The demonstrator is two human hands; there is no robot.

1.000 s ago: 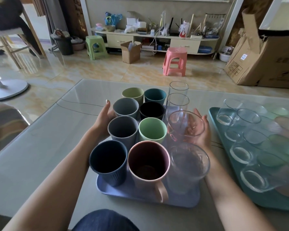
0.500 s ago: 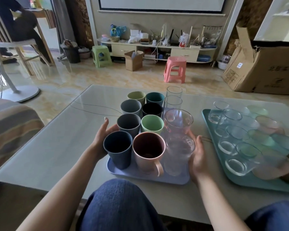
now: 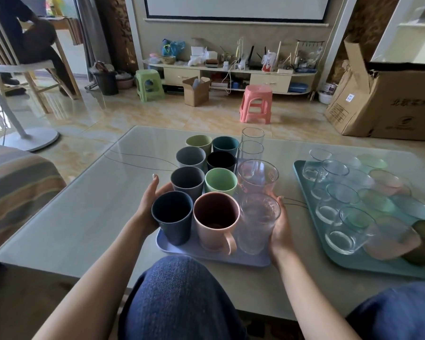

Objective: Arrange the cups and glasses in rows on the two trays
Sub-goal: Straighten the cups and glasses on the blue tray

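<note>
Two trays are sitting on the desk — the cup tray left (nearer centre), the glass tray right.

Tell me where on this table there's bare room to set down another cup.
Bare tabletop stretches left of the lavender tray, out to the table's left edge. A narrower strip runs between the lavender tray and the teal tray. Both trays are packed with cups and glasses, and the left hand and right hand flank the lavender tray's near cups.
</note>
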